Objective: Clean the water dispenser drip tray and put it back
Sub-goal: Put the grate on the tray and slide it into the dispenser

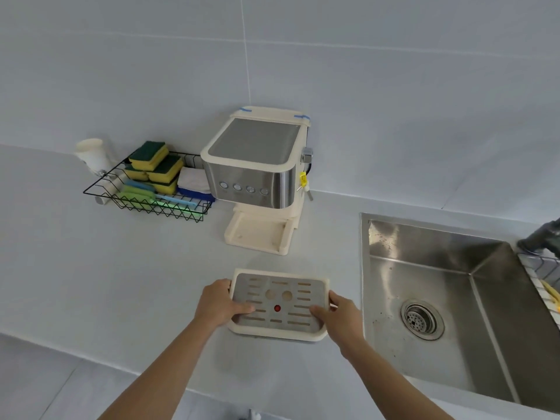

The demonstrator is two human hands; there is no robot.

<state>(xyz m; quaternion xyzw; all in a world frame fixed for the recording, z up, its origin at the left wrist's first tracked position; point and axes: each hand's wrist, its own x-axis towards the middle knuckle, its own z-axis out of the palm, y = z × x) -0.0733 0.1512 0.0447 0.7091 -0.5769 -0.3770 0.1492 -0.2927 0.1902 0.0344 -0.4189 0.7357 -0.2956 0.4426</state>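
Note:
The cream drip tray point(280, 334) with a slotted metal grate and a red dot lies on the white counter, in front of the dispenser. My left hand point(219, 304) grips its left edge, thumb on the grate. My right hand point(339, 318) grips its right edge the same way. The cream and steel water dispenser point(256, 165) stands against the wall behind the tray. Its base slot point(257, 231) is bare, with no tray in it.
A black wire basket point(145, 192) left of the dispenser holds yellow-green sponges, brushes and folded cloths. A white cup point(92, 154) stands behind it. A steel sink point(454, 298) is set into the counter on the right, with a rack point(542, 280) at its far edge.

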